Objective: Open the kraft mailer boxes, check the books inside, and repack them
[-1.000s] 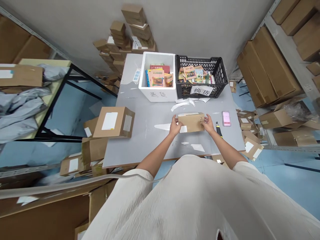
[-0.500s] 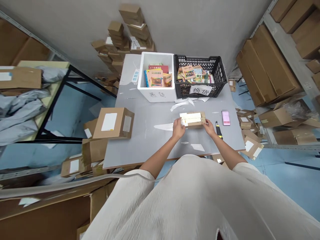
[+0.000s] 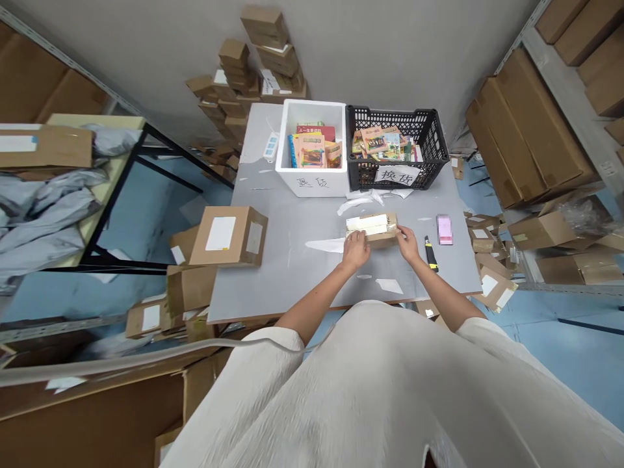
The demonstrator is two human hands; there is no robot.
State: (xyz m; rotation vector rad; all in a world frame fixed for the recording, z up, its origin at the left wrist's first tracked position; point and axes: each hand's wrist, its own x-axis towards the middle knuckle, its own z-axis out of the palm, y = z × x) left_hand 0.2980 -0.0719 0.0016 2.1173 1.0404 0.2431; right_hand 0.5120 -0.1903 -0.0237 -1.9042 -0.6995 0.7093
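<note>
A small cardboard box [image 3: 382,240] with white labels on top lies on the grey table [image 3: 292,279]. My left hand [image 3: 357,249] grips its left front, fingers bent over the label. At the box's right end, my right hand [image 3: 407,243] is closed, thumb and fingers pinching the edge there; whether tape is between them is too small to tell. To the right of that hand lies a black and yellow utility knife [image 3: 431,253], and beyond it a phone [image 3: 444,229] with a pink screen.
A white foam box [image 3: 312,182] and a black plastic crate [image 3: 397,175], both holding books, stand at the table's back. A larger cardboard box [image 3: 221,237] sits at the left edge. Paper scraps [image 3: 389,286] lie around. Shelving [image 3: 565,97] with cartons rises on the right.
The small box has turned slightly, its right end swinging away from me. Both hands stay on it, the right one shifting a little along its end. The whole view has moved slightly.
</note>
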